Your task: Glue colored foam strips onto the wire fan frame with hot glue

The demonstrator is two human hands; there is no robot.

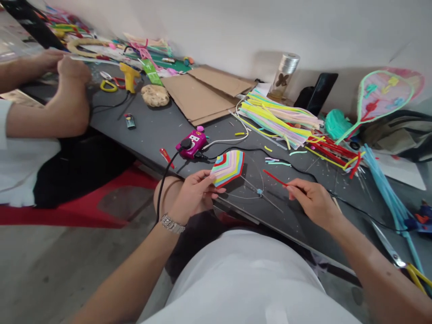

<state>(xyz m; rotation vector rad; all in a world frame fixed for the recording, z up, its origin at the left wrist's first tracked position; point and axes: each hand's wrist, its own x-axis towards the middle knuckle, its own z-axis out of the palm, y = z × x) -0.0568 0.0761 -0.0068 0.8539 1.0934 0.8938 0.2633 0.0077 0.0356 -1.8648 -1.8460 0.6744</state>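
Between the thumb and fingers of my left hand is a flat piece of striped pipe cleaners, in bands of red, yellow, blue, pink and green. It is held just over the table's front edge. My right hand pinches a short red pipe cleaner that points left toward the striped piece, apart from it. On the table between the hands lies a thin wire loop with a small blue knot. A bundle of pastel pipe cleaners lies behind, with red pipe cleaners to its right.
Scissors lie at the right front. A magenta power socket with black cables sits behind my left hand. Cardboard sheets, a glass bottle and a yellow glue gun stand farther back. At left, another person's arms rest over the table.
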